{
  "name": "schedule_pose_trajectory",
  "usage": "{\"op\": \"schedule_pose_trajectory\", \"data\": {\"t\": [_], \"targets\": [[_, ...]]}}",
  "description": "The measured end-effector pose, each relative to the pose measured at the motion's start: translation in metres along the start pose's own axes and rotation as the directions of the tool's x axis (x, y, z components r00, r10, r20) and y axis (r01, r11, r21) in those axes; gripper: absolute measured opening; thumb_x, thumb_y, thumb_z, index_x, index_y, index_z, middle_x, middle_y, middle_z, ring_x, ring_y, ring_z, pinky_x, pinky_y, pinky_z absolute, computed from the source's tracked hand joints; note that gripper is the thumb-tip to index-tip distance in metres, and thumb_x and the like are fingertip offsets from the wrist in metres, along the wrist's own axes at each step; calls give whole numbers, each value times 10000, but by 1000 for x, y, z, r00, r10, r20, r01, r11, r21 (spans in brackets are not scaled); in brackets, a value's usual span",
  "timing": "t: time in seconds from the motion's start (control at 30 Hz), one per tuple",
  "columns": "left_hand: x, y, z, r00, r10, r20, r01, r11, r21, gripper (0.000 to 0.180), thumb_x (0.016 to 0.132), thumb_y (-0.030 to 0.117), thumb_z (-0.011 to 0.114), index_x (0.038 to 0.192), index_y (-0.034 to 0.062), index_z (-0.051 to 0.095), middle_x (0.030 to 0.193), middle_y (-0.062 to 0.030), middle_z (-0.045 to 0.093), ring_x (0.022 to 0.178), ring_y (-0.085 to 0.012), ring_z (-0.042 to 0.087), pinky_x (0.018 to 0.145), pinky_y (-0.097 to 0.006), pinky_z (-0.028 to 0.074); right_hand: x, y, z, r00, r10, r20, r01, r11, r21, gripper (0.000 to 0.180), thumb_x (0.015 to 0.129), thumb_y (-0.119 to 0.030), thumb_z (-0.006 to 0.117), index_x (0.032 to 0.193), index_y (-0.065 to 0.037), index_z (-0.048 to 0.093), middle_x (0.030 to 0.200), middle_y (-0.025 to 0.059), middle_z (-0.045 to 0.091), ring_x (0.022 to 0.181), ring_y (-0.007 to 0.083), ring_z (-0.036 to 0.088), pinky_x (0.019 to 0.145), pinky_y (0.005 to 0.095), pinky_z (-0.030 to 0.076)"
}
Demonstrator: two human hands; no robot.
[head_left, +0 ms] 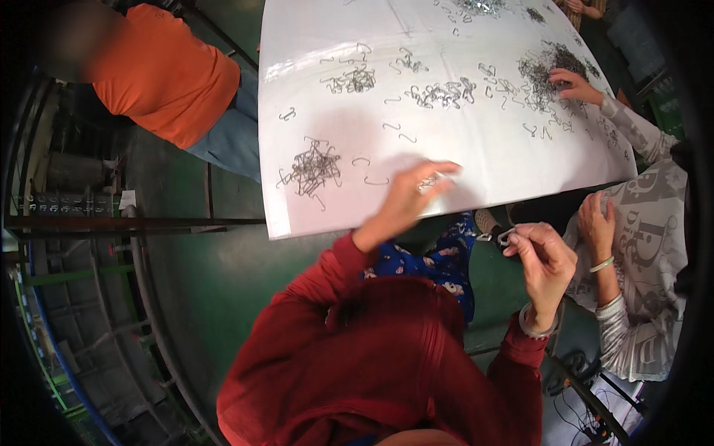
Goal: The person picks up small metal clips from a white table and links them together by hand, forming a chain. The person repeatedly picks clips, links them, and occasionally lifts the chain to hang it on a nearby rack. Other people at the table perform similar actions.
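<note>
My left hand [407,195] hovers at the table's near edge, slightly blurred, its fingers curved around several small wire hooks [427,183]. Off the edge to the right, my right hand [547,260] pinches a shiny metal hook [506,238] between thumb and fingertips. Loose S-shaped wire hooks lie near my left hand, among them a single hook [377,181]. A tangled pile of hooks [312,169] sits farther left on the white tabletop [476,149].
More hooks [446,93] are scattered across the middle, with a dense dark pile [558,67] at the far right. A co-worker in a patterned grey top [647,215] reaches toward that pile. A person in orange [175,82] is at the left. Metal racks [82,297] stand lower left.
</note>
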State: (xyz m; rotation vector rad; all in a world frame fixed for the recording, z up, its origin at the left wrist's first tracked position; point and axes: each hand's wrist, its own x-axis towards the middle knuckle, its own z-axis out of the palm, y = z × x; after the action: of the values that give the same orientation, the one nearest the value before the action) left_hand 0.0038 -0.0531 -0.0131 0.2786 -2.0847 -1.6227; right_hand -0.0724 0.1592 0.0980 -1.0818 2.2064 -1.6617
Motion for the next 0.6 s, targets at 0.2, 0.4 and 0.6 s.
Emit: {"op": "schedule_pose_trajectory", "data": {"t": [0.2,0.4,0.6], "targets": [[71,-103,-92,981,184,52,-168,695,699,135,856,96,639,964,56,709,919,-135,674,828,-309,625,763,-373,502,-15,2,3,994,110,-6,-110,992,57,157,837,140,593,966,79,658,860,125,651,704,159,672,612,234,542],[71,-113,-93,980,92,174,-192,646,739,106,826,55,650,925,25,669,847,-148,650,789,-321,616,729,-371,508,-28,10,6,988,154,-14,-152,986,74,190,833,141,595,1000,78,662,872,112,659,714,146,669,621,230,551],[43,-52,-34,996,-18,93,-7,965,263,101,876,31,626,966,-10,642,853,-114,676,718,-195,665,615,-294,525,-38,29,19,976,210,-63,-198,967,159,173,830,109,630,993,68,670,900,110,669,731,133,667,634,224,553]]}}
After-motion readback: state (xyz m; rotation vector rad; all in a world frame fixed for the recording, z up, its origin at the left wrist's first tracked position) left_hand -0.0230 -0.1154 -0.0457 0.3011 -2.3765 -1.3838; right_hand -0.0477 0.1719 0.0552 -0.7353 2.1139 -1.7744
